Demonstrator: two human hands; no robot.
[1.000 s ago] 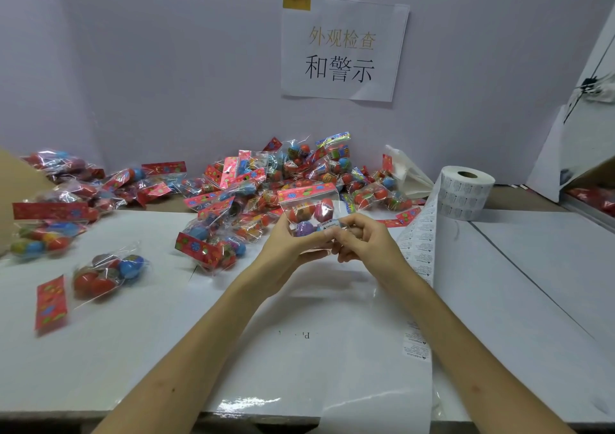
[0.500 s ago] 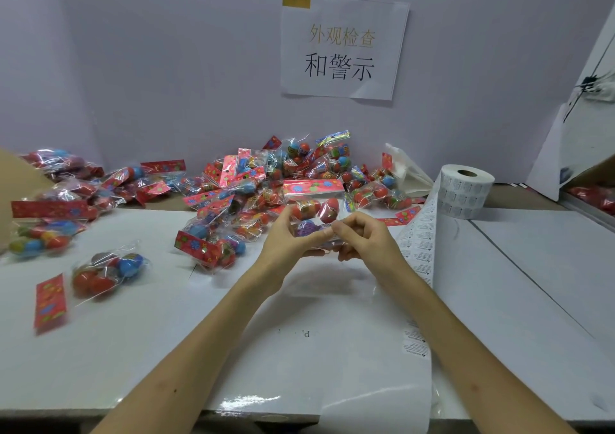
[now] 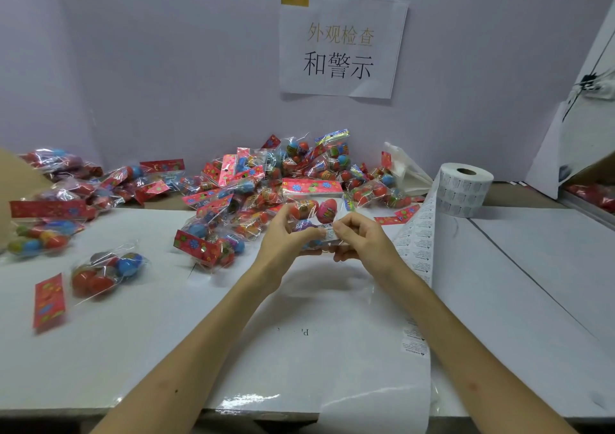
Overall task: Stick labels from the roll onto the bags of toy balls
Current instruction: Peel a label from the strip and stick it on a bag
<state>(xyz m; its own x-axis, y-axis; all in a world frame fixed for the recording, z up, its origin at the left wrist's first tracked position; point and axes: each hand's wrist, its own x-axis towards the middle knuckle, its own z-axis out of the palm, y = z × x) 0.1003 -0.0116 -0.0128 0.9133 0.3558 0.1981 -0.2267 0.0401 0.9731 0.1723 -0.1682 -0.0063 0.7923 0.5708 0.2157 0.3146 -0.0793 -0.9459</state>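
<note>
Two hands meet at the centre of the frame, close together, above the white table (image 3: 499,284). The left hand (image 3: 283,244) grips a clear bag (image 3: 312,207) of toy balls from its left side, with the fingers curled round the plastic. The right hand (image 3: 362,237) pinches a small white label (image 3: 329,234) against the lower part of this bag. The bag is held upright, its red header card (image 3: 311,188) on top. The roll (image 3: 464,189) stands right of centre, and its strip (image 3: 416,244) runs toward the lower edge, just beside the right wrist. Many more bags lie in a pile (image 3: 266,181) behind the hands. One paper sign (image 3: 339,44) is on the wall above.
</note>
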